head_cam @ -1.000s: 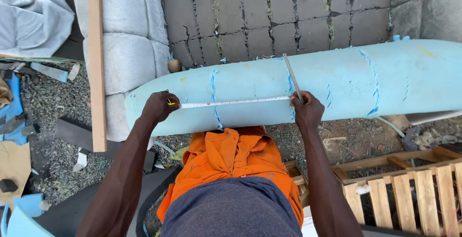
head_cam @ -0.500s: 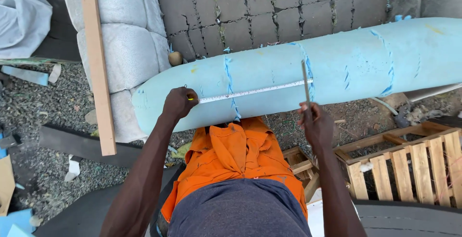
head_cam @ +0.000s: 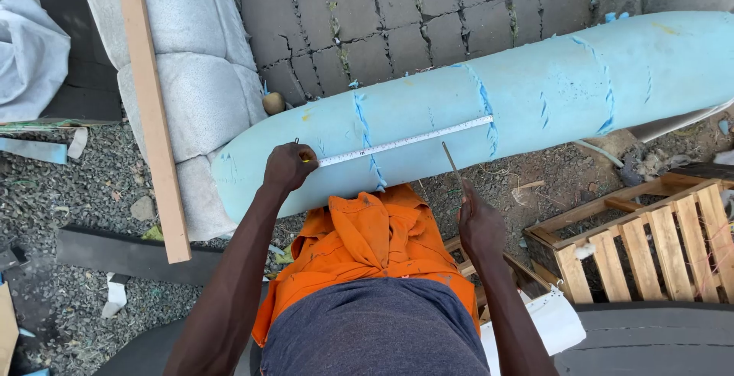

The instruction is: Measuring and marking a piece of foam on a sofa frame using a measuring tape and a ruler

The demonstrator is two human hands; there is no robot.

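The right hand (head_cam: pixel 480 227), fingers clamped on a thin blade (head_cam: pixel 453 165), had drawn back off the blue foam roll (head_cam: pixel 474 112), while the left hand (head_cam: pixel 288 166), fingers closed, pinned the tape measure (head_cam: pixel 405 140) lying along it, so marking had paused.

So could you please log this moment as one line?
left hand: pins tape measure on blue foam roll | right hand: holds thin blade, off foam

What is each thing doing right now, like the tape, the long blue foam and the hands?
White measuring tape: pulled out, lying flat along the foam.
Long light-blue foam roll: lying on its side.
Left hand: pressing the tape's case end on the foam.
Right hand: off the foam, gripping a thin metal blade.
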